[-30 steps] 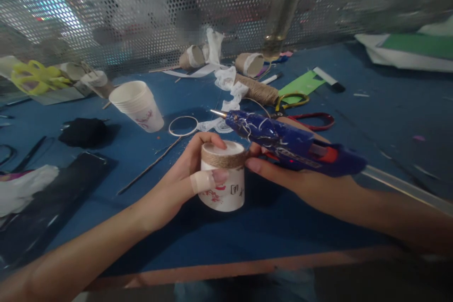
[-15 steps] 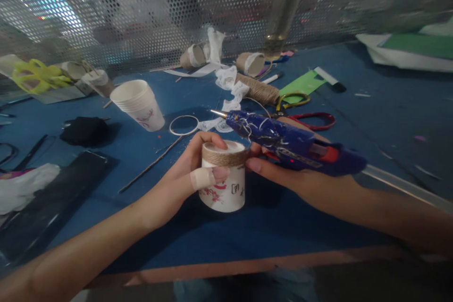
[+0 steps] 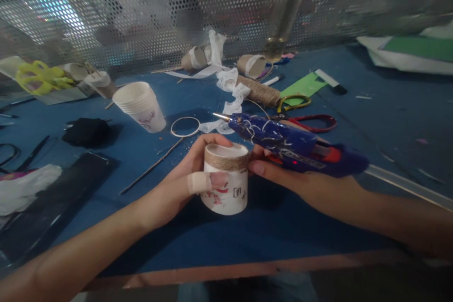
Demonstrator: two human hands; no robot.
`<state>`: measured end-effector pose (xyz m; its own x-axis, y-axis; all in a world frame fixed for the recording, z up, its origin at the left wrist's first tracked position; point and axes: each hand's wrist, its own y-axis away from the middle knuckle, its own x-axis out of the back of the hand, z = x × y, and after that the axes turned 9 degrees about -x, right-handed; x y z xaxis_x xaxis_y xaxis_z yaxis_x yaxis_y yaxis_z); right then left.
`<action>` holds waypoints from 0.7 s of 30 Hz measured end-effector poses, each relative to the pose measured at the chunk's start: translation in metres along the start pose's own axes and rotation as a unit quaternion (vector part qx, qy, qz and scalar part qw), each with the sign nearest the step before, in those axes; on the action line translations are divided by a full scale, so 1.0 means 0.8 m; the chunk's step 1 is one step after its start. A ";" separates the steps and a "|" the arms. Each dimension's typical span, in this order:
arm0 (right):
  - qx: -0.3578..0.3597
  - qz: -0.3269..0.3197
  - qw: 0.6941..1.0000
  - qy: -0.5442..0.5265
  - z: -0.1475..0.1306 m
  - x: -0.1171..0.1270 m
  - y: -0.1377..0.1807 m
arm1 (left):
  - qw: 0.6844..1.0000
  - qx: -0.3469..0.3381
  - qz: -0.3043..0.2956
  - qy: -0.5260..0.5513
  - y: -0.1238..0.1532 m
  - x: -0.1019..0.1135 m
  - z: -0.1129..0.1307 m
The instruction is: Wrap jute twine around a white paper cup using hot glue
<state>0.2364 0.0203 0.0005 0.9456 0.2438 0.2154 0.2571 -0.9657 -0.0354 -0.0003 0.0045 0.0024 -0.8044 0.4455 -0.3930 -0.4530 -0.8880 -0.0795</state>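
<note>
Jute twine (image 3: 226,161) already bands the top of our upturned paper cup (image 3: 230,196) on the blue surface (image 3: 247,238), lower wall bare; left fingers (image 3: 203,181) wrap it, right fingers (image 3: 262,168) clasp the glue gun (image 3: 283,139).

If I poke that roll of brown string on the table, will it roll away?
Probably. The twine spool is round and lies on its side, so a push could roll it. It looks light, and its loose strand might unwind behind it.
</note>
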 end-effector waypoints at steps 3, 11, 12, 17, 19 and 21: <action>-0.008 0.004 1.000 0.002 0.000 0.000 0.000 | 1.000 0.004 0.005 -0.004 0.002 0.000 0.000; -0.020 0.003 1.000 -0.011 0.001 -0.001 0.000 | 1.000 0.002 -0.010 0.003 0.004 0.007 -0.004; -0.023 0.002 1.000 -0.014 0.001 -0.001 0.000 | 1.000 0.001 -0.015 0.002 0.004 0.008 -0.005; -0.013 -0.002 0.999 -0.031 -0.001 -0.001 0.000 | 1.000 0.000 -0.001 -0.015 0.006 0.008 -0.006; -0.010 -0.005 0.999 -0.045 0.001 -0.002 0.001 | 0.999 0.010 0.032 -0.015 0.007 0.007 -0.006; 0.001 -0.004 0.998 -0.058 0.003 -0.002 0.002 | 0.998 0.018 0.060 -0.009 0.007 0.005 -0.006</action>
<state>0.2357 0.0184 -0.0026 0.9603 0.2597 0.1020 0.2645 -0.9637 -0.0365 -0.0046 0.0007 -0.0037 -0.8601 0.3385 -0.3816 -0.3661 -0.9306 -0.0004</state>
